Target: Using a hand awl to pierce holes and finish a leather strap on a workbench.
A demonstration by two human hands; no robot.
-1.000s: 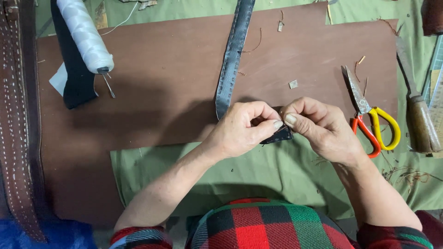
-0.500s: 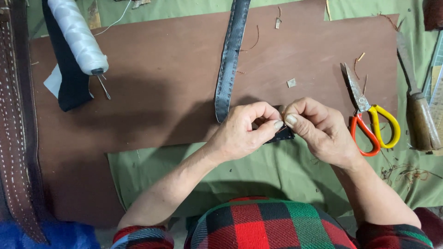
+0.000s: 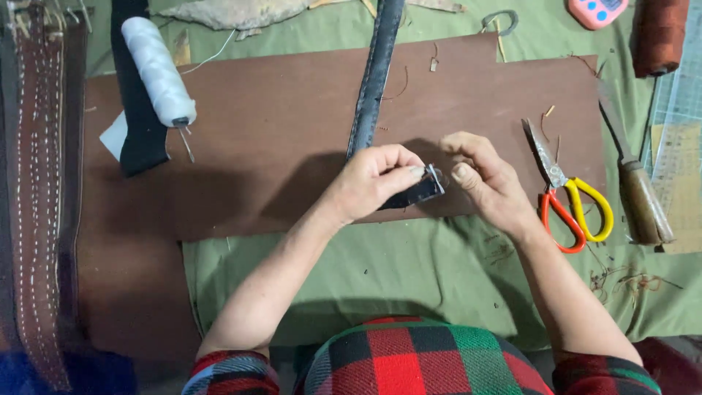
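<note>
A: Surface: a brown leather sheet point(image 3: 278, 146) over green cloth point(image 3: 409, 271). Which items lie on it?

B: Far left, a white thread spool point(image 3: 158, 72); right, scissors point(image 3: 567, 194) with red and yellow handles, then a wooden-handled knife point(image 3: 636, 190); at the left edge, stitched brown belts point(image 3: 36, 190).

A: The fingers?

B: The left hand point(image 3: 373, 183) pinches the near end of a dark strap point(image 3: 374, 80) by its metal buckle point(image 3: 435, 178); the strap runs away to the far edge. The right hand point(image 3: 486, 179) is curled loosely just beside the buckle; contact cannot be told.

A: Pose?

B: Both forearms angle inward from the near edge, meeting at centre.
</note>
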